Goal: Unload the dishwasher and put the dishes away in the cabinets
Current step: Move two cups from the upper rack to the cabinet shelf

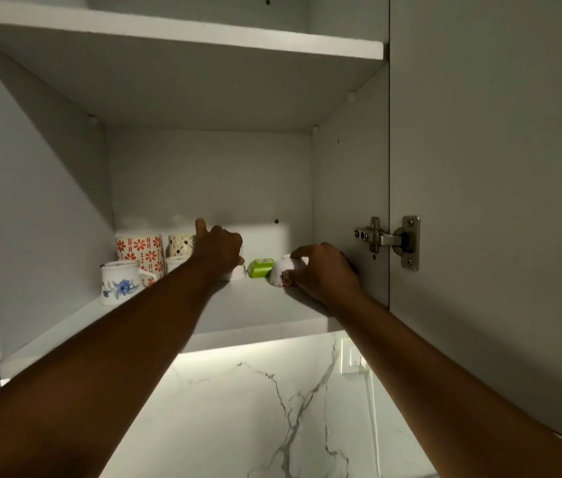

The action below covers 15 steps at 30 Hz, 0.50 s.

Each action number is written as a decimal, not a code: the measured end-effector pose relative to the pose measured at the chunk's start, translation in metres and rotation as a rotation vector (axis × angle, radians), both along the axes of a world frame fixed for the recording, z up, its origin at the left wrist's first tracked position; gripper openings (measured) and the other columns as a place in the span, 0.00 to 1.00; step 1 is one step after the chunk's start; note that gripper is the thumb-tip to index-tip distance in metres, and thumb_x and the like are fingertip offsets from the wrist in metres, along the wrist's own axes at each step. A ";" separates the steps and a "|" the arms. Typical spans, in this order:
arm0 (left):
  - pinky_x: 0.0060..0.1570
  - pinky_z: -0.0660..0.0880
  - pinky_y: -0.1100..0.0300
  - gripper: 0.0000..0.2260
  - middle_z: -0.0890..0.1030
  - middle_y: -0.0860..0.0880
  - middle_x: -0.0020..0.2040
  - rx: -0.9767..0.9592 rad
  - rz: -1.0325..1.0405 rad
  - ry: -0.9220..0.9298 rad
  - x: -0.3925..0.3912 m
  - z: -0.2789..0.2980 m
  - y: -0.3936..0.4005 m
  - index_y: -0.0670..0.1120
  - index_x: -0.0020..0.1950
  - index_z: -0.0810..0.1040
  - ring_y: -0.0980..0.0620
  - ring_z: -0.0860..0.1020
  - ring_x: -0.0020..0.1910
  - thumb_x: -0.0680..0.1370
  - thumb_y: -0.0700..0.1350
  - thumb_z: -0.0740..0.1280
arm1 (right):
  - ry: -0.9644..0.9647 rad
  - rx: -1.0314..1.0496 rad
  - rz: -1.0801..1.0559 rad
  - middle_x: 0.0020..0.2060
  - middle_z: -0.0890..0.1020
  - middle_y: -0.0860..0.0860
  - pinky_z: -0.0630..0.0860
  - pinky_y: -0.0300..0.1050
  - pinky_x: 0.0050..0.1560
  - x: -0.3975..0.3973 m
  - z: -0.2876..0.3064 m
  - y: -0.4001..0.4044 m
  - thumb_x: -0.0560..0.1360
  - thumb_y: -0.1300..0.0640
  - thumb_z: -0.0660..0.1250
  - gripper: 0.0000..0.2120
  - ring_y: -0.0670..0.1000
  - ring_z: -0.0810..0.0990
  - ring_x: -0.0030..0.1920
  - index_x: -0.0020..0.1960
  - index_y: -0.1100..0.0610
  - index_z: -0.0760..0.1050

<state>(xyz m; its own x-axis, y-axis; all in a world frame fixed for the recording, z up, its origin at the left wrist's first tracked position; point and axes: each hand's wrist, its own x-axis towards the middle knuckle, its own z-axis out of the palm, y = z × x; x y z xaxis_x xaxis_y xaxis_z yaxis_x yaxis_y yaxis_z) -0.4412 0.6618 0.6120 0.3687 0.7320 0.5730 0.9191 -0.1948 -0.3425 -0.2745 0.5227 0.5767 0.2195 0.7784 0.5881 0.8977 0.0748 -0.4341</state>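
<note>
Both arms reach up into an open white wall cabinet, onto its lower shelf point(259, 305). My left hand point(219, 248) curls over a white cup point(236, 272) that stands mid-shelf and is mostly hidden by the hand. My right hand point(321, 269) grips a small white cup point(281, 270) with a reddish mark, tilted on its side near the right wall. At the left stand a mug with red flowers point(140, 250), a cream mug with dark dots point(180, 244) and a white mug with a blue flower point(119, 282).
A small green object point(260, 268) lies between the two hands. The cabinet door point(493, 201) stands open at the right on a metal hinge point(390, 241). An upper shelf point(176, 36) spans above. A lit marble backsplash point(272, 408) with a wall socket point(352, 357) lies below.
</note>
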 end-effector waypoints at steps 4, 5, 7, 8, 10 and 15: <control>0.62 0.57 0.46 0.11 0.81 0.51 0.45 -0.008 0.000 -0.010 -0.002 0.003 0.002 0.52 0.49 0.79 0.50 0.76 0.55 0.77 0.58 0.65 | -0.014 0.021 -0.008 0.59 0.80 0.55 0.77 0.48 0.58 -0.003 0.002 -0.003 0.73 0.51 0.69 0.17 0.57 0.78 0.59 0.62 0.49 0.81; 0.62 0.57 0.46 0.11 0.79 0.51 0.42 -0.009 0.010 -0.010 -0.002 0.003 0.003 0.52 0.48 0.79 0.50 0.76 0.54 0.77 0.58 0.65 | -0.020 0.014 -0.010 0.59 0.80 0.56 0.76 0.49 0.59 -0.003 0.002 -0.003 0.73 0.52 0.69 0.17 0.58 0.78 0.60 0.62 0.49 0.81; 0.60 0.57 0.46 0.12 0.72 0.53 0.35 0.002 0.034 0.002 0.000 0.001 0.003 0.51 0.48 0.79 0.50 0.75 0.51 0.76 0.59 0.65 | -0.039 0.004 -0.012 0.57 0.80 0.56 0.77 0.49 0.58 -0.003 0.001 -0.004 0.73 0.53 0.69 0.16 0.58 0.78 0.59 0.60 0.50 0.81; 0.60 0.56 0.46 0.13 0.71 0.53 0.33 0.010 0.033 0.003 0.000 0.000 0.003 0.51 0.48 0.80 0.50 0.75 0.50 0.76 0.60 0.65 | -0.046 0.002 -0.012 0.56 0.81 0.56 0.77 0.48 0.56 -0.004 0.000 -0.004 0.74 0.54 0.68 0.14 0.59 0.79 0.58 0.59 0.51 0.81; 0.58 0.52 0.45 0.16 0.76 0.52 0.38 0.044 0.011 0.007 -0.001 -0.002 0.003 0.51 0.49 0.81 0.51 0.74 0.53 0.76 0.63 0.64 | -0.054 0.002 -0.014 0.54 0.81 0.57 0.77 0.49 0.55 -0.003 0.000 -0.004 0.74 0.54 0.67 0.13 0.60 0.78 0.57 0.58 0.53 0.81; 0.60 0.52 0.44 0.19 0.82 0.48 0.54 0.265 -0.106 -0.020 -0.004 0.005 -0.019 0.51 0.56 0.81 0.45 0.74 0.59 0.77 0.62 0.63 | -0.027 0.071 -0.035 0.62 0.75 0.57 0.74 0.53 0.63 -0.004 0.002 -0.005 0.78 0.53 0.67 0.20 0.58 0.72 0.64 0.69 0.50 0.74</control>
